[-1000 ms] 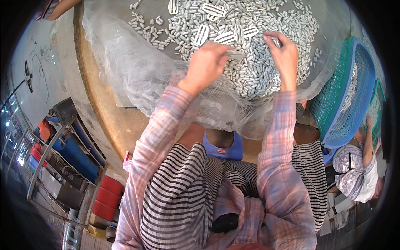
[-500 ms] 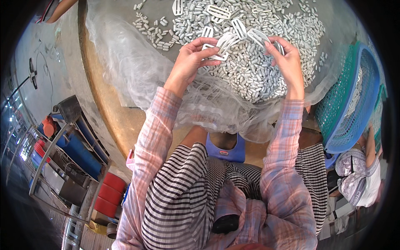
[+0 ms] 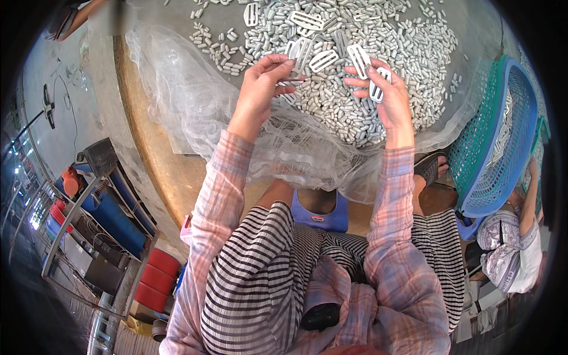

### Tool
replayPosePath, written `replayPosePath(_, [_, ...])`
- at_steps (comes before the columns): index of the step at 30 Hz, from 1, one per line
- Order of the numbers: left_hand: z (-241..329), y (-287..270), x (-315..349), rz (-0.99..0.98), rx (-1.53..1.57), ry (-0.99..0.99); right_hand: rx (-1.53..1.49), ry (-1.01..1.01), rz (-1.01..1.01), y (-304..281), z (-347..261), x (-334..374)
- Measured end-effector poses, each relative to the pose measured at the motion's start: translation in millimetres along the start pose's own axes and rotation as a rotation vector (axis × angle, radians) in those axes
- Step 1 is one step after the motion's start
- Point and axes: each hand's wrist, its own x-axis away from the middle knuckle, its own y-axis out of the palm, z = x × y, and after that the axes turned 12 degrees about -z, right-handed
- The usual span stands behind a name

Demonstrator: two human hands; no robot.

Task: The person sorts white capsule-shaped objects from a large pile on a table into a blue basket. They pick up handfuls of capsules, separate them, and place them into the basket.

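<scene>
Over a heap of small grey capsule-shaped pellets, both my hands hold flat, pale slotted buckles. My left hand pinches blurred slotted buckles between thumb and fingers at the heap's left side; how many cannot be made out. My right hand is turned partly palm up. One slotted buckle sticks out from its fingers, and a second buckle lies against the thumb. Between the hands, a loose buckle rests on the pellets. Farther back lie more buckles, with another at the heap's far left.
Translucent netting drapes over the table's near edge. At the right stands a blue and green mesh basket containing pale pieces, with another person beside it. A blue plastic stool sits below; a metal-framed rack is at left.
My right hand has moved left and down and turned, so its two buckles show flat. My left hand has shifted slightly left. A buckle now lies apart on the pellets between my hands.
</scene>
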Motion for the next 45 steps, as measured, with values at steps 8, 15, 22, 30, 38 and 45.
replayPosePath(8, [-0.7,-4.7,3.6,0.001,0.066,0.066,0.084,0.025,-0.016,7.2,2.9,0.4])
replayPosePath(15, [20.5,16.9,-6.1,-0.099,-0.169,0.158,-0.174,-0.169,-0.072,-1.6,-31.2,42.9])
replayPosePath(22, [95.9,206.8,0.5,-0.736,-0.522,0.402,0.146,-0.565,0.168,-88.5,-148.9,174.4])
replayPosePath(30, [105.7,439.7,56.2,-0.681,-1.019,0.83,0.991,0.009,0.863,-223.8,-253.2,281.0])
replayPosePath(38, [81.3,505.2,54.1,-0.396,-0.849,0.753,1.255,0.04,1.0,-232.8,-306.7,315.0])
replayPosePath(45, [31.5,495.7,5.9,-0.495,-0.823,0.569,0.372,-0.796,1.357,-258.1,-306.9,302.6])
